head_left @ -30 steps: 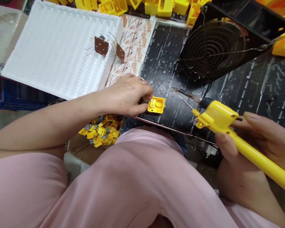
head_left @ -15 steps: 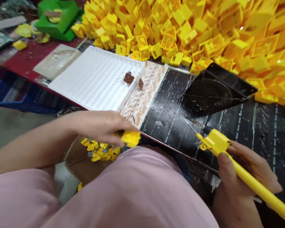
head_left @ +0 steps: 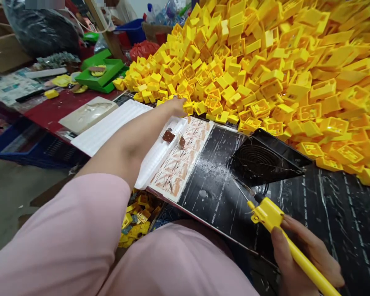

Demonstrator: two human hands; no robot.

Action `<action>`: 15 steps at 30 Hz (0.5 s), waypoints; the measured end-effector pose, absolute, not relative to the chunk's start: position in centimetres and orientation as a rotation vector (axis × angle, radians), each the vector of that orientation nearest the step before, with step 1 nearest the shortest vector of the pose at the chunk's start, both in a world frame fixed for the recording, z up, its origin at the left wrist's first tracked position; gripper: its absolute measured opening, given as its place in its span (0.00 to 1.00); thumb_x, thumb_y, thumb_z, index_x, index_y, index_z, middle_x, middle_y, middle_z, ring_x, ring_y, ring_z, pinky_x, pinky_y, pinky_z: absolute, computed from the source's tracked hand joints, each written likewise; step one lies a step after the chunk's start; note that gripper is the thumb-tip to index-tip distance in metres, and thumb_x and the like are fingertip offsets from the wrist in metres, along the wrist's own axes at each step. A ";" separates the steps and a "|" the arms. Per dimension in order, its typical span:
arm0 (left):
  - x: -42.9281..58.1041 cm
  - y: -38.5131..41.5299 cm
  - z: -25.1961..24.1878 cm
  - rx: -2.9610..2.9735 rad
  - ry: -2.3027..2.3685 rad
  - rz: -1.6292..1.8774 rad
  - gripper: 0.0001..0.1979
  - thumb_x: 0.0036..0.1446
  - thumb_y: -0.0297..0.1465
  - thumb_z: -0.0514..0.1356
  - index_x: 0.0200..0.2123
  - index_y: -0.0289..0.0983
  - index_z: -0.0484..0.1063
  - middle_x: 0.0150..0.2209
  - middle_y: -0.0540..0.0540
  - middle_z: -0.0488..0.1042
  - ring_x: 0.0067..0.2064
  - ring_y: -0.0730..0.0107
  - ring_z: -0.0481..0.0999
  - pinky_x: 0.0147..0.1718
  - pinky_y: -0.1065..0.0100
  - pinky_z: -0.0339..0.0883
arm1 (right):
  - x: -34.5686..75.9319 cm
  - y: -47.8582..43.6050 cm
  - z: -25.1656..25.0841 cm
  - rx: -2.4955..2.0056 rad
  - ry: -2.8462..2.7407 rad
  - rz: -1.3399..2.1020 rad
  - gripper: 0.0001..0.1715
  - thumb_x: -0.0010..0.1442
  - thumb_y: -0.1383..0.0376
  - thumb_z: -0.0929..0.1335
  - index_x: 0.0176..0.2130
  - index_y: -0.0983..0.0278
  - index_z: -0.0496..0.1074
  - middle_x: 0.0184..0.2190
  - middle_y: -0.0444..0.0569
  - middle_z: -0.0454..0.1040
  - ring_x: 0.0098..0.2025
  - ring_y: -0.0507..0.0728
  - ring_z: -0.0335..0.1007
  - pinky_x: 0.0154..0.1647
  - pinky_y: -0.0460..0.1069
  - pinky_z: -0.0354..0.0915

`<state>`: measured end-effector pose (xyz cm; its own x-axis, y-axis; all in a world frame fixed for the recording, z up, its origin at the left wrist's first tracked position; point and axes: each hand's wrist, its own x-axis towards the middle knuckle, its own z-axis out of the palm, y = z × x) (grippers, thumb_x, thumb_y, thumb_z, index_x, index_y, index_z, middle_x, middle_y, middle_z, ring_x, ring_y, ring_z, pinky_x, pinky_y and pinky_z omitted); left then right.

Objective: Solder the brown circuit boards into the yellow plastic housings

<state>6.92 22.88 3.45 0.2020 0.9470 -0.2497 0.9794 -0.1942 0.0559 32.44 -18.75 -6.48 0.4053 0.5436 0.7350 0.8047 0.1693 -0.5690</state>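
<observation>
My left hand [head_left: 175,106] stretches far forward and its fingers rest at the edge of a large heap of yellow plastic housings [head_left: 234,78]. The fingers hide whatever may lie under them, and I see no housing in the hand. My right hand [head_left: 308,259] is closed around the yellow handle of a soldering iron [head_left: 267,216], low on a black bench mat [head_left: 212,193]. The iron's thin metal tip points up and left over the mat. Two small brown circuit boards [head_left: 168,135] with thin wires lie on a white ribbed foam tray [head_left: 111,127], beneath my left forearm.
A black fume fan [head_left: 259,160] with a wire guard stands beside the heap. A printed paper sheet [head_left: 179,160] lies between tray and mat. Below, a smaller pile of yellow and grey parts [head_left: 138,218] sits near my pink-trousered knees [head_left: 64,230]. A green tray [head_left: 100,76] stands beyond.
My view has tilted up toward the heap. My left arm has stretched forward from near the mat, and the yellow housing seen in that hand no longer shows. The iron stays in my right hand.
</observation>
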 end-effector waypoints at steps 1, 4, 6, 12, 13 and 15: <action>7.1 23.3 2.9 2.254 1.854 -0.230 0.43 0.62 0.37 0.66 0.75 0.41 0.52 0.71 0.34 0.60 0.69 0.47 0.67 0.66 0.56 0.63 | 32.3 -18.5 -6.4 -1.475 -1.287 -0.291 0.27 0.49 0.64 0.81 0.48 0.43 0.82 0.28 0.43 0.83 0.20 0.63 0.77 0.14 0.54 0.73; 7.3 24.0 1.4 2.227 1.872 -0.146 0.35 0.65 0.38 0.65 0.72 0.40 0.57 0.68 0.36 0.65 0.64 0.52 0.71 0.63 0.49 0.68 | 31.9 -17.9 -6.1 -1.445 -1.366 -0.284 0.23 0.54 0.68 0.79 0.49 0.52 0.82 0.32 0.42 0.84 0.25 0.59 0.80 0.25 0.52 0.78; 7.2 24.3 0.8 2.206 1.884 -0.069 0.31 0.65 0.38 0.65 0.68 0.40 0.62 0.65 0.38 0.68 0.63 0.52 0.71 0.62 0.48 0.68 | 31.7 -17.7 -5.7 -1.406 -1.431 -0.278 0.19 0.56 0.70 0.78 0.48 0.57 0.81 0.34 0.42 0.83 0.27 0.56 0.81 0.30 0.50 0.79; 6.1 23.2 2.8 2.070 1.889 0.196 0.27 0.62 0.33 0.64 0.63 0.39 0.65 0.55 0.43 0.76 0.55 0.60 0.76 0.49 0.63 0.71 | 31.8 -17.7 -5.8 -1.354 -1.487 -0.289 0.23 0.56 0.73 0.77 0.51 0.59 0.80 0.36 0.42 0.83 0.30 0.54 0.80 0.31 0.48 0.77; 5.9 22.7 3.6 2.051 1.843 0.269 0.27 0.64 0.33 0.63 0.65 0.39 0.63 0.53 0.45 0.76 0.52 0.64 0.76 0.46 0.65 0.71 | 31.9 -17.7 -6.1 -1.358 -1.471 -0.273 0.24 0.56 0.73 0.78 0.51 0.58 0.80 0.36 0.42 0.83 0.31 0.54 0.80 0.32 0.48 0.77; 5.4 21.4 5.4 2.002 1.689 0.423 0.27 0.65 0.33 0.60 0.66 0.40 0.61 0.52 0.46 0.75 0.48 0.69 0.76 0.41 0.67 0.70 | 32.1 -17.8 -6.9 -1.404 -1.407 -0.200 0.23 0.56 0.72 0.78 0.51 0.56 0.80 0.37 0.41 0.83 0.33 0.54 0.80 0.36 0.49 0.77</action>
<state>5.41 21.41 5.37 0.1890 0.9793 -0.0717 0.8297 -0.1203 0.5451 32.11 -17.77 -6.94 0.2845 0.6087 0.7406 0.7912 0.2872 -0.5400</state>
